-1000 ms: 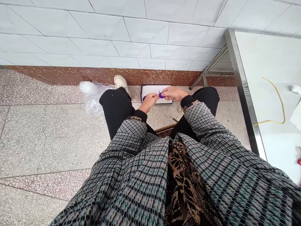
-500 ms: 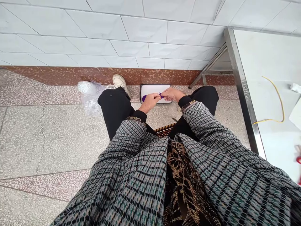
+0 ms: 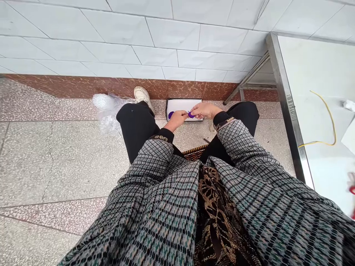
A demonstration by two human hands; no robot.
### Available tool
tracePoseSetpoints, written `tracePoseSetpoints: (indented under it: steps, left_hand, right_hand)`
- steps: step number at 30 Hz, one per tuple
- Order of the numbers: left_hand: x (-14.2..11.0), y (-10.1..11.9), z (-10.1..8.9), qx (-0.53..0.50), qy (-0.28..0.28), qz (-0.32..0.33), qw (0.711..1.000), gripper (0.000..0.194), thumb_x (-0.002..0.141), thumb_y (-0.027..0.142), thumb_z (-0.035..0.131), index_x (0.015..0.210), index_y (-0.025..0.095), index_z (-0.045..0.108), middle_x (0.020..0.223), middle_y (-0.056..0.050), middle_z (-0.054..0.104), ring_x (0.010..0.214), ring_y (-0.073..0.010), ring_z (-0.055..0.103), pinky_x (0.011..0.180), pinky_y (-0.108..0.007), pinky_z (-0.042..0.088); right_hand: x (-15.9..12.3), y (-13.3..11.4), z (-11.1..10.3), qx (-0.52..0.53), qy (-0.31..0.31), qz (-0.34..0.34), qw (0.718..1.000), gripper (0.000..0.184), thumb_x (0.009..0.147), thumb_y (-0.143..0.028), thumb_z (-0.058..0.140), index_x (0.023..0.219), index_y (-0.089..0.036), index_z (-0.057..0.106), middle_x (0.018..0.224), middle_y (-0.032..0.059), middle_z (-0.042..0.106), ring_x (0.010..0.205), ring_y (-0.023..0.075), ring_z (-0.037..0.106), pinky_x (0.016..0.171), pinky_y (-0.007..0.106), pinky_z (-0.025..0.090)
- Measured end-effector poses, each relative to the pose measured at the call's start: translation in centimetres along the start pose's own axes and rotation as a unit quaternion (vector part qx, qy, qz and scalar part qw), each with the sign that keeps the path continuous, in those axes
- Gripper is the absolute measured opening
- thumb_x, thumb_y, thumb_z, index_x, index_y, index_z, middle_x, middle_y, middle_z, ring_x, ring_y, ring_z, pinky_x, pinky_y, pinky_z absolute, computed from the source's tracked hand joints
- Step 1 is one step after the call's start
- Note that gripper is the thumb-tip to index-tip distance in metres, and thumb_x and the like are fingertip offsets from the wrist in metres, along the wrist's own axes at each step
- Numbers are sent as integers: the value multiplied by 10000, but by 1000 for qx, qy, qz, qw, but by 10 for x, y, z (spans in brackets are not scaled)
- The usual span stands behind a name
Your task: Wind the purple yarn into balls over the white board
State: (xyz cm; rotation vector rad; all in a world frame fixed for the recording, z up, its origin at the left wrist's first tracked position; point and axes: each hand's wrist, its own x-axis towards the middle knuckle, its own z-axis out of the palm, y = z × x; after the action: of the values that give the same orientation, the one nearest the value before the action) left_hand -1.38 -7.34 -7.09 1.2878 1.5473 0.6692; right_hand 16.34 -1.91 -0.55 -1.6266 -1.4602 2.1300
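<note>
A small purple piece, fuzzy like yarn (image 3: 191, 115), is pinched between my two hands over a shallow white box. My left hand (image 3: 179, 119) closes its fingertips at the piece's left side. From the right, my right hand (image 3: 204, 109) grips it between thumb and fingers. Both hands nearly meet. Beneath them lies the dark-edged white box (image 3: 184, 104) on the floor by the wall. Another purple round thing (image 3: 171, 115) shows at the box's left side, partly covered by my left hand. The exact kind of the held piece is too small to make out.
A metal-edged white table (image 3: 288, 96) stands at my right, with a yellow cord (image 3: 330, 111) on it. Clear plastic bags with white strands (image 3: 107, 107) lie on the floor at left, near a white shoe (image 3: 142, 96). A tiled wall (image 3: 124, 31) rises ahead.
The purple piece has turned between my fingers and shows a rounder shape. My right fingers have shifted slightly on it. The view has moved a little.
</note>
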Motion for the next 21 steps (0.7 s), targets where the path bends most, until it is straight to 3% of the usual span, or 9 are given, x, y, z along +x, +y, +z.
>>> tracePoseSetpoints:
  steps: [3, 6, 11, 15, 18, 21]
  left_hand:
    - [0, 3, -5, 4, 15, 9, 1000, 171, 792, 264, 684, 630, 223, 650, 574, 23, 526, 660, -182, 457, 707, -322, 369]
    - [-3, 7, -6, 1, 6, 22, 1000, 161, 804, 261, 671, 648, 223, 672, 562, 25, 495, 682, -195, 473, 736, -329, 397]
    - [-4, 4, -2, 9, -20, 76, 997, 120, 787, 281, 651, 686, 221, 675, 660, 6, 607, 717, -197, 503, 754, -321, 407]
    - [-4, 1, 6, 30, -38, 82, 995, 126, 794, 264, 619, 690, 221, 674, 672, 0, 622, 717, -198, 521, 759, -317, 407]
    - [-6, 2, 12, 13, -48, 73, 996, 153, 817, 255, 624, 676, 216, 669, 631, 19, 570, 676, -184, 479, 748, -314, 399]
    - [-6, 4, 12, -12, -58, 41, 997, 150, 826, 245, 657, 682, 209, 677, 593, 40, 510, 627, -170, 426, 706, -313, 363]
  right_hand:
    - [4, 5, 1, -89, 6, 17, 996, 397, 878, 39, 858, 580, -164, 690, 508, -10, 580, 447, 75, 508, 466, 157, 480]
    - [8, 7, 4, -113, 36, 23, 993, 444, 848, 41, 879, 543, -178, 642, 481, -12, 552, 435, 84, 495, 451, 172, 477]
    - [9, 5, 7, -56, 101, 12, 993, 445, 889, 77, 824, 575, -172, 630, 467, -27, 522, 446, 80, 450, 466, 170, 462]
    - [4, -1, 8, 46, 144, -12, 988, 468, 1001, 45, 762, 613, -169, 608, 505, -28, 550, 471, 73, 471, 507, 173, 476]
    - [-2, -6, 8, 115, 121, -18, 986, 438, 1080, -13, 715, 680, -170, 628, 541, -28, 589, 494, 78, 517, 538, 168, 504]
    - [-5, -8, 6, 118, 70, -17, 990, 460, 1116, -20, 653, 683, -174, 625, 538, -37, 585, 487, 74, 522, 548, 159, 519]
